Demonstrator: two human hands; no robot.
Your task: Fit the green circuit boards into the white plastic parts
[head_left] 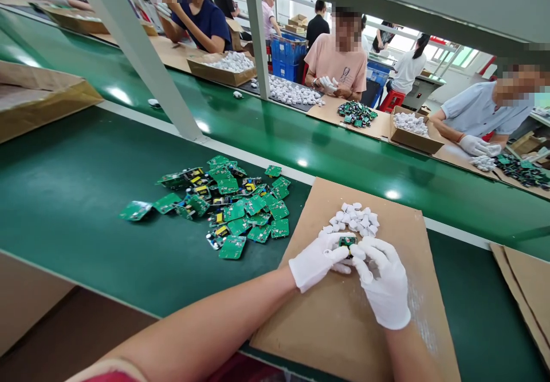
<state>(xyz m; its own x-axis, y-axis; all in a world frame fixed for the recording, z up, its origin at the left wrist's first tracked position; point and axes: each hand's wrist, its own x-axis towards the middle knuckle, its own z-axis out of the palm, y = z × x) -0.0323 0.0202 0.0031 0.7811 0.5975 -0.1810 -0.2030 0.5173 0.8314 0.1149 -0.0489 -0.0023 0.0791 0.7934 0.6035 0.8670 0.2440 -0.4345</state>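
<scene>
Both of my hands wear white gloves and meet over a cardboard sheet (339, 319). My left hand (320, 259) is closed around a small green circuit board (347, 241), whose face shows between the fingers. From the other side my right hand (384, 282) pinches with thumb and forefinger at the board's edge; a small white piece seems to be in that pinch, but the glove makes it hard to tell. Just beyond the hands lies a pile of small white pieces (354, 219). A heap of green circuit boards (240, 207), some with yellow components, spreads to the left.
A green conveyor belt (258, 133) runs behind a pale rail (240, 156). A slanted grey post (141, 55) rises left of the boards. An open cardboard box (38, 98) stands at far left, folded cardboard (528, 290) at right. Several co-workers sit across the belt.
</scene>
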